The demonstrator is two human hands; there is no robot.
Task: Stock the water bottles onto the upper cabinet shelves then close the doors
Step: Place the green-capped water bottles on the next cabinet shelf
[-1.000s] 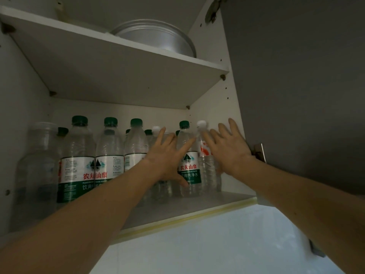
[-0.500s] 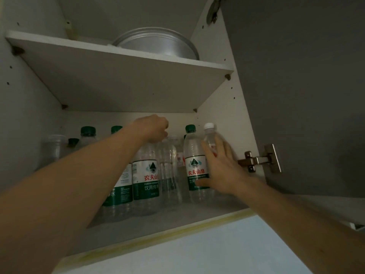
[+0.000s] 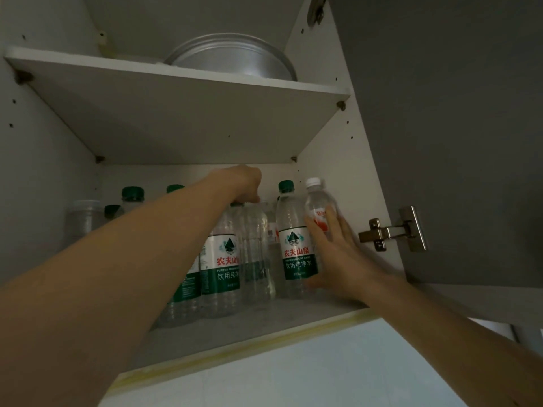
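Observation:
Several clear water bottles with green caps and green-white labels stand on the lower cabinet shelf (image 3: 264,327). My left hand (image 3: 245,186) reaches in from the left with its fingers curled down over the top of one green-label bottle (image 3: 223,259) in the middle row. My right hand (image 3: 338,254) lies with straight fingers against a tilted white-capped bottle with a red label (image 3: 318,201) at the right end, its thumb near the base of the neighbouring green-capped bottle (image 3: 296,254).
The grey cabinet door (image 3: 455,142) stands open on the right, its metal hinge (image 3: 390,230) close to my right wrist. A round metal pan (image 3: 235,57) sits on the upper shelf (image 3: 176,83). A clear plastic container (image 3: 83,218) stands at the far left.
Both hands were pressing flat against the bottles a second ago. My left hand has since risen and curled over a bottle top; my right hand moved to the white-capped bottle's side.

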